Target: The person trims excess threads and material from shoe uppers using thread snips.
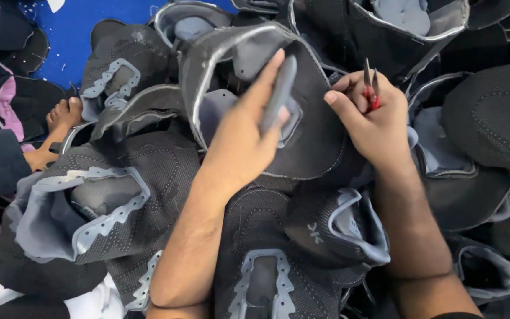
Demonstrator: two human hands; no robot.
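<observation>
Black knit shoe upper [302,136] atop a heap of others [149,195], gripped by left hand [246,139], fingers pinching its grey tongue [278,94]; right hand [373,127] alongside, fingers closed around red snips [371,88].

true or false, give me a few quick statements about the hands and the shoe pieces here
1. The right hand holds small red-handled snips. True.
2. The left hand is empty and flat on the floor. False: it grips a dark shoe upper raised over the pile.
3. The floor showing at upper left is blue. True.
4. The shoe uppers are bright yellow. False: they are dark grey with light grey trim.
5. A bare foot shows at left. True.
</observation>
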